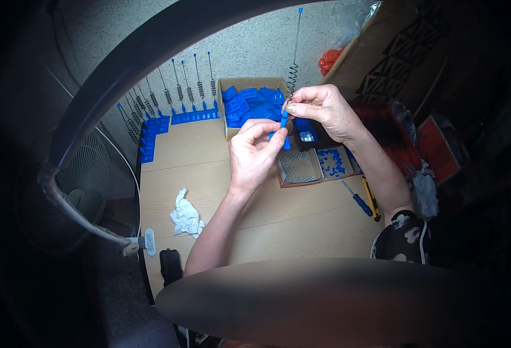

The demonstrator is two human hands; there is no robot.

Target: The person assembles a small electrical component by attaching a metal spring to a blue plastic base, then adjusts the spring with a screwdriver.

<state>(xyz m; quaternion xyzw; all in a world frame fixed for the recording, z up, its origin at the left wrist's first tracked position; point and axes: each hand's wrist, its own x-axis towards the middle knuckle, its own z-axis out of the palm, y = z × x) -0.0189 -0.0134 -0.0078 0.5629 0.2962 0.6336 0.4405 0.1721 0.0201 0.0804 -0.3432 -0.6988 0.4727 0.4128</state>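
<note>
- The left hand [254, 152] pinches a small blue base [284, 120] between thumb and forefinger, just in front of the box [249, 84].
- The right hand [320, 107] pinches the lower end of a spring antenna [293, 61] with closed fingertips, meeting the base; the antenna rises above the box.
- The box holds blue bases.
- Left of the box, finished antennas [168, 101] stand in a curved row.
- In front of the box on the surface [278, 220] lie a tray of screws [299, 167], a screwdriver [357, 200] and a white rag [186, 216].
</note>
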